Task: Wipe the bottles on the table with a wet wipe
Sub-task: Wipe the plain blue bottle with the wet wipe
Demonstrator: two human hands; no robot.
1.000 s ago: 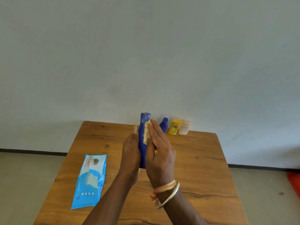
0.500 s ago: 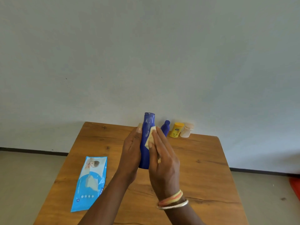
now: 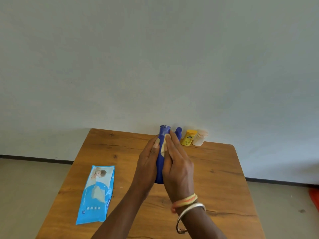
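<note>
Two forearms are seen entering from the bottom edge and meeting over the middle of the wooden surface (image 3: pixel 215 169). On the right wrist, a silver bangle (image 3: pixel 191 210) and an orange-and-yellow band (image 3: pixel 185 200) are worn. To the left of the forearms, well apart from them, a blue wipe packet (image 3: pixel 96 194) is seen lying flat on the surface, its long side running away from the camera.

The tall blue bottle (image 3: pixel 160 169) is held between the two grips, roughly upright, with its cap end farthest from the camera. Whether its base is touching the surface cannot be told, as the lower end is partly hidden.

The left grip (image 3: pixel 148 163) is clasped on the left side of the bottle. The thumb is laid along the body, and the remaining fingers are hidden behind it.

The right grip (image 3: pixel 179 168) is not clenched. Its fingers (image 3: pixel 174 144) are extended straight and pressed flat against the right side of the bottle. The wet wipe (image 3: pixel 164 145), a small cream-coloured piece, is trapped between these fingers and the upper body of the bottle, just below the cap.

At the far edge of the surface, against the pale wall (image 3: pixel 155 66), three further containers are set in a row:

- a small blue bottle (image 3: pixel 178 132), partly hidden behind the right fingertips
- a yellow bottle (image 3: pixel 188 139), near it
- a pale bottle (image 3: pixel 200 139), just beside the yellow one

Grey floor (image 3: pixel 25 195) is visible on both sides of the surface. A red object (image 3: pixel 315 197) is cut off by the right edge.
</note>
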